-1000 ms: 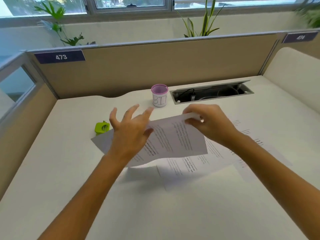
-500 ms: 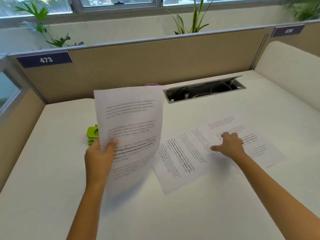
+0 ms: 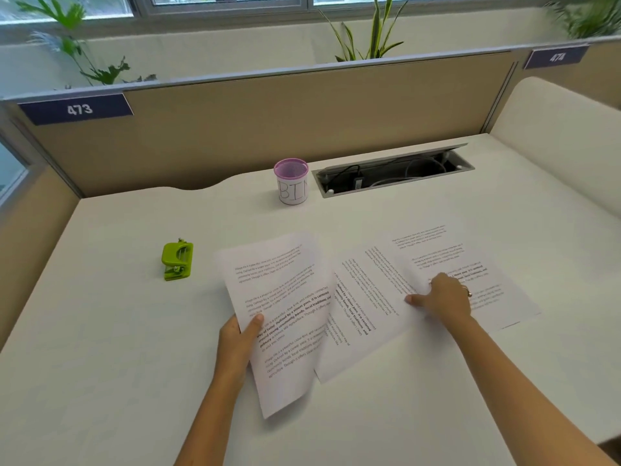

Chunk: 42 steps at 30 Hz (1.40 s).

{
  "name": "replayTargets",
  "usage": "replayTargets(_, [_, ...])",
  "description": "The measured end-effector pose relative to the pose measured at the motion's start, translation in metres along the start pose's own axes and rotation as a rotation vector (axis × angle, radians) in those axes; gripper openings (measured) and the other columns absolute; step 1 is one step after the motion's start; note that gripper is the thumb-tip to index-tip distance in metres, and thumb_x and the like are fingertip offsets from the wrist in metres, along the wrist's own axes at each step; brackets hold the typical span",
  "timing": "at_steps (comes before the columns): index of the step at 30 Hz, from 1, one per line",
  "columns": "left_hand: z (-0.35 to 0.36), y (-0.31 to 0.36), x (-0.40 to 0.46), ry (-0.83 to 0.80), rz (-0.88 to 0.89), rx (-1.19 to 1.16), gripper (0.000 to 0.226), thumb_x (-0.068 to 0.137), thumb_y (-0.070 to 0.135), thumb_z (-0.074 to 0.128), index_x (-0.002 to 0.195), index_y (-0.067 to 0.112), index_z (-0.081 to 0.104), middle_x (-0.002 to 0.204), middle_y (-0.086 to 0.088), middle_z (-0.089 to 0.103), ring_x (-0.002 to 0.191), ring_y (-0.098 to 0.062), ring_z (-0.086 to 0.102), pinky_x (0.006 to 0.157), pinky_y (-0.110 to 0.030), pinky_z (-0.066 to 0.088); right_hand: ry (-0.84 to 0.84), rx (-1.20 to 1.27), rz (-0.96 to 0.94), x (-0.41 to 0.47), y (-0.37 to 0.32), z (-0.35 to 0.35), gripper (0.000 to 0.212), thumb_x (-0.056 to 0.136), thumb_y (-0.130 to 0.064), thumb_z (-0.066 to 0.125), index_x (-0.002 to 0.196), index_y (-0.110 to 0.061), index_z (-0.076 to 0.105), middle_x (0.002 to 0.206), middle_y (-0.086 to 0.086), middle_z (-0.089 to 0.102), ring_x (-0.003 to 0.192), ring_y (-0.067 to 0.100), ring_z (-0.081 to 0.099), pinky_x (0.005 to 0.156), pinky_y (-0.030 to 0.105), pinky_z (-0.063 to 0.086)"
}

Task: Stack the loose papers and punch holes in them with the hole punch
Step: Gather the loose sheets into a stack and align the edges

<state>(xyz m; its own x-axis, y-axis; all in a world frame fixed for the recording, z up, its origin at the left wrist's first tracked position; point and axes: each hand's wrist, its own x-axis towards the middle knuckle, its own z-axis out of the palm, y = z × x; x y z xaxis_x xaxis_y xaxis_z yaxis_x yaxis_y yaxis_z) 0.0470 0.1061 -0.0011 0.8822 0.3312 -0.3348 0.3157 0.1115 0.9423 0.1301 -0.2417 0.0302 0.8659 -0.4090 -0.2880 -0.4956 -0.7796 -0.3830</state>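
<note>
My left hand (image 3: 238, 344) pinches the left edge of one printed sheet (image 3: 285, 317), thumb on top, holding it low over the desk. Two more printed sheets lie on the desk to the right: a middle sheet (image 3: 366, 311) and a right sheet (image 3: 470, 260) overlapping it. My right hand (image 3: 443, 297) presses fingers down where these two sheets overlap; whether it grips an edge is unclear. A green hole punch (image 3: 177, 261) sits on the desk, left of the papers and apart from both hands.
A pink mesh cup labelled BIN (image 3: 291, 186) stands at the back centre. Beside it an open cable tray (image 3: 393, 173) is sunk in the white desk (image 3: 100, 364). Beige partition panels (image 3: 268, 122) wall the back and left; a cushioned divider rises at right.
My left hand has lowered the sheet from upright to nearly flat beside the other sheets. My right hand stays on the desk papers, shifted slightly toward the middle sheet.
</note>
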Motion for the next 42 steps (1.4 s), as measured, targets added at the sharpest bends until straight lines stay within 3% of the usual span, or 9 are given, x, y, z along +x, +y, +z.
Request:
replayTargets(5, [-0.001, -0.003, 0.001, -0.018, 0.011, 0.076, 0.012, 0.09, 0.02, 0.062, 0.099, 0.026, 0.067, 0.097, 0.002, 0.075, 0.083, -0.017, 0.072, 0.07, -0.035, 0.059, 0.01, 0.129, -0.019, 0.0, 0.003, 0.004, 0.044, 0.069, -0.035, 0.08, 0.082, -0.006, 0.051, 0.088, 0.012, 0.061, 0.085, 0.031, 0.058, 0.069, 0.038, 0.047])
replayTargets(9, [0.0, -0.004, 0.002, -0.003, 0.031, 0.133, 0.012, 0.091, 0.022, 0.06, 0.096, 0.031, 0.066, 0.098, 0.004, 0.074, 0.085, -0.017, 0.071, 0.075, -0.039, 0.059, 0.088, 0.851, 0.083, -0.009, 0.003, 0.016, 0.058, 0.073, -0.025, 0.078, 0.12, -0.012, 0.046, 0.119, 0.009, 0.054, 0.102, 0.027, 0.056, 0.087, 0.045, 0.051])
replayTargets(13, [0.0, -0.005, 0.001, -0.005, 0.058, 0.176, 0.013, 0.092, 0.023, 0.058, 0.101, 0.029, 0.066, 0.1, 0.004, 0.073, 0.087, -0.016, 0.07, 0.078, -0.04, 0.059, -0.023, 1.316, 0.17, -0.03, -0.007, 0.029, 0.071, 0.076, -0.016, 0.078, 0.134, -0.017, 0.036, 0.116, 0.005, 0.059, 0.098, 0.021, 0.063, 0.084, 0.038, 0.054])
replayTargets(18, [0.0, -0.004, 0.002, -0.009, 0.075, 0.209, 0.015, 0.092, 0.021, 0.057, 0.102, 0.026, 0.066, 0.101, 0.003, 0.072, 0.088, -0.017, 0.07, 0.08, -0.042, 0.058, -0.11, 1.105, 0.036, -0.065, -0.022, 0.059, 0.046, 0.081, -0.006, 0.069, 0.123, -0.016, 0.054, 0.116, 0.003, 0.066, 0.105, 0.026, 0.063, 0.094, 0.047, 0.051])
replayTargets(23, [-0.002, -0.003, 0.001, -0.032, 0.062, 0.182, 0.016, 0.092, 0.02, 0.057, 0.101, 0.03, 0.065, 0.099, 0.007, 0.072, 0.088, -0.014, 0.07, 0.078, -0.036, 0.058, 0.281, 0.792, -0.102, -0.062, -0.042, 0.025, 0.019, 0.085, -0.011, 0.061, 0.104, -0.008, 0.058, 0.098, 0.01, 0.064, 0.088, 0.027, 0.059, 0.076, 0.035, 0.046])
replayTargets(28, [-0.005, -0.003, 0.002, -0.054, 0.047, 0.166, 0.017, 0.091, 0.02, 0.058, 0.103, 0.03, 0.066, 0.102, 0.005, 0.072, 0.09, -0.015, 0.07, 0.082, -0.039, 0.058, 0.559, 0.833, -0.251, -0.038, -0.063, -0.066, 0.017, 0.082, -0.016, 0.061, 0.095, -0.006, 0.059, 0.087, 0.005, 0.059, 0.073, 0.018, 0.052, 0.051, 0.012, 0.04])
replayTargets(31, [-0.005, -0.002, 0.001, -0.063, 0.031, 0.145, 0.018, 0.091, 0.019, 0.058, 0.104, 0.027, 0.066, 0.102, 0.003, 0.073, 0.09, -0.017, 0.071, 0.082, -0.042, 0.058, 0.602, 0.85, -0.344, -0.031, -0.074, -0.112, 0.028, 0.077, -0.022, 0.062, 0.097, -0.002, 0.059, 0.088, 0.006, 0.059, 0.078, 0.016, 0.053, 0.063, 0.025, 0.044])
replayTargets(37, [-0.009, 0.001, 0.002, -0.126, -0.032, 0.111, 0.021, 0.091, 0.022, 0.058, 0.111, 0.022, 0.066, 0.104, 0.0, 0.074, 0.091, -0.02, 0.072, 0.083, -0.044, 0.058, -0.013, 0.891, -0.538, -0.032, -0.105, -0.122, 0.023, 0.082, -0.012, 0.069, 0.105, -0.011, 0.067, 0.092, 0.004, 0.071, 0.068, 0.01, 0.07, 0.061, 0.023, 0.059])
replayTargets(42, [-0.014, 0.005, 0.004, -0.201, -0.1, 0.083, 0.026, 0.092, 0.041, 0.055, 0.107, 0.023, 0.068, 0.093, 0.003, 0.077, 0.078, -0.014, 0.074, 0.056, -0.021, 0.055, -0.383, 0.679, -0.48, -0.034, -0.122, -0.042, 0.009, 0.083, -0.011, 0.07, 0.091, -0.013, 0.067, 0.086, 0.006, 0.073, 0.062, 0.013, 0.073, 0.05, 0.022, 0.056])
